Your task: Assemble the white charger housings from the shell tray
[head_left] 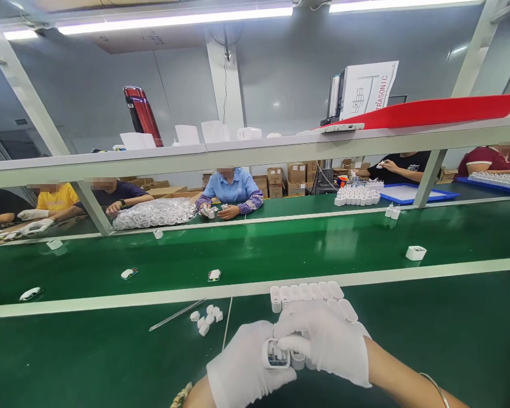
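Observation:
My gloved left hand (249, 362) is closed around a small white plastic housing (276, 356), its open end tilted toward me. Metal-looking parts and a circuit board show inside. My gloved right hand (323, 343) reaches across from the right, thumb and fingers closed together at the housing's opening; whatever they pinch is hidden. Behind both hands stand rows of similar white housings (306, 292), partly covered by my right hand. More housings (298, 360) show just under my fingers. To the left lie several small white plastic pieces (209, 317) in a loose cluster.
A thin clear strip (176, 315) lies left of the pieces. Beyond a pale rail (123, 303), a green belt (276, 249) carries circuit boards (214, 275) and a white housing (415, 253). A shelf (238, 153) spans overhead. Across sit several co-workers, one in a blue shirt (229, 187).

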{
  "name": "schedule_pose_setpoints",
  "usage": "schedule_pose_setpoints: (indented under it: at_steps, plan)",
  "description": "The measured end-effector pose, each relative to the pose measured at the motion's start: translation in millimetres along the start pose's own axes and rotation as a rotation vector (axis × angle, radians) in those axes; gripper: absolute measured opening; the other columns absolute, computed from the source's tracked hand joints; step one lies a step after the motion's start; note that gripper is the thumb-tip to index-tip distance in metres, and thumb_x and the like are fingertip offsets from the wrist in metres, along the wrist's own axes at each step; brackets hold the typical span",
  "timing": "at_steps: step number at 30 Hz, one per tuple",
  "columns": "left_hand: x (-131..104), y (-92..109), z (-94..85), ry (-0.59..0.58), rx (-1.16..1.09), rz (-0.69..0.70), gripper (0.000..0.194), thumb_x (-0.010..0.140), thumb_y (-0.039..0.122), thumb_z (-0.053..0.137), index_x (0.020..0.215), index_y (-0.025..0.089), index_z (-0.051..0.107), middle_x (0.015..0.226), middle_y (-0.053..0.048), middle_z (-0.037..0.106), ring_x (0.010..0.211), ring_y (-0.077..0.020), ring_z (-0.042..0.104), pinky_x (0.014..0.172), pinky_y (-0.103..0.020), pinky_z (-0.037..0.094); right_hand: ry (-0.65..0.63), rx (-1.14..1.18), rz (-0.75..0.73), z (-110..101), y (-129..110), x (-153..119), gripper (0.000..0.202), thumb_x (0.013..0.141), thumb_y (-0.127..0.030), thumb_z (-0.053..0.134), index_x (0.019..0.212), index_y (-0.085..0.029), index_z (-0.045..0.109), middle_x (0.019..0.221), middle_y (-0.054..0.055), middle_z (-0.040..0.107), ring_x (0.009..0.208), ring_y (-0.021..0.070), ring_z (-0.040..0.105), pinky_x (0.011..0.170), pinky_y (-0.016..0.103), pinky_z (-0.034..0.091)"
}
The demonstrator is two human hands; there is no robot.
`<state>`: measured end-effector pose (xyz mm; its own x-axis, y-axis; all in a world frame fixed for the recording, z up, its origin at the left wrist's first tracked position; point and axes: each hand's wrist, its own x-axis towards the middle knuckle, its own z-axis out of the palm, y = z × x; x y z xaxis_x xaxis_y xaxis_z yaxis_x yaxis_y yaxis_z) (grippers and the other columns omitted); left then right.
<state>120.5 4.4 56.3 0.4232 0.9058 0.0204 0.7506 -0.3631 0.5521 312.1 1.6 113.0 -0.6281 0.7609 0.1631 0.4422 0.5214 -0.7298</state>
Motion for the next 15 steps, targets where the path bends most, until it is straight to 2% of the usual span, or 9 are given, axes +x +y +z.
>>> schedule_pose_setpoints:
  at_steps: [3,6,8,10,12,15]
  plan:
    - [1.0,-2.9,4.4,-0.015,-0.016,0.007,0.017,0.066,0.029,0.077,0.072,0.020,0.064,0.064,0.004,0.062,0.056,-0.0134,0.056,0.049,-0.022,0.040,-0.049,-0.133,-0.007,7.1,0.8,1.5,0.022,0.088,-0.010,0.058,0.070,-0.016,0.068,0.076,-0.002,0.060,0.069,0.0093,0.048,0.060,0.020,0.036]
    - [2.4,-1.5,7.7,-0.027,-0.046,0.037,0.020,0.068,0.033,0.081,0.068,0.021,0.065,0.065,0.004,0.064,0.059,-0.0136,0.060,0.054,-0.021,0.045,-0.102,-0.438,0.040,13.0,-1.2,4.5,0.021,0.085,-0.009,0.055,0.068,-0.015,0.066,0.073,0.000,0.058,0.063,0.0107,0.042,0.054,0.024,0.028]
    - [2.3,1.4,7.7,-0.019,-0.075,0.062,0.023,0.075,0.038,0.079,0.073,0.020,0.066,0.071,0.003,0.067,0.064,-0.0141,0.063,0.060,-0.023,0.050,-0.116,-0.575,0.078,12.3,-3.6,5.7,0.019,0.085,-0.012,0.054,0.071,-0.015,0.066,0.073,0.002,0.059,0.061,0.0123,0.041,0.053,0.026,0.025]
    - [1.6,4.4,6.6,0.012,-0.105,0.084,0.023,0.086,0.040,0.071,0.087,0.017,0.068,0.085,-0.001,0.070,0.074,-0.0148,0.066,0.069,-0.028,0.055,-0.110,-0.528,0.060,8.6,-6.2,5.3,0.022,0.089,-0.011,0.049,0.080,-0.017,0.068,0.077,0.001,0.061,0.064,0.0128,0.047,0.055,0.025,0.030]
    - [2.0,6.5,6.7,0.067,-0.130,0.093,0.028,0.095,0.042,0.059,0.101,0.016,0.067,0.098,-0.004,0.069,0.082,-0.0166,0.067,0.075,-0.035,0.059,-0.074,-0.341,0.001,5.7,-8.1,3.8,0.023,0.094,-0.012,0.047,0.088,-0.021,0.067,0.084,-0.001,0.063,0.073,0.0122,0.053,0.065,0.023,0.039]
    - [7.9,5.6,11.9,0.175,-0.154,0.071,0.029,0.098,0.041,0.055,0.111,0.017,0.065,0.107,-0.007,0.068,0.088,-0.0188,0.067,0.078,-0.038,0.060,-0.015,-0.144,-0.008,9.0,-6.8,3.2,0.002,0.088,-0.023,0.063,0.089,-0.022,0.064,0.093,-0.002,0.062,0.082,0.0141,0.056,0.072,0.025,0.044]
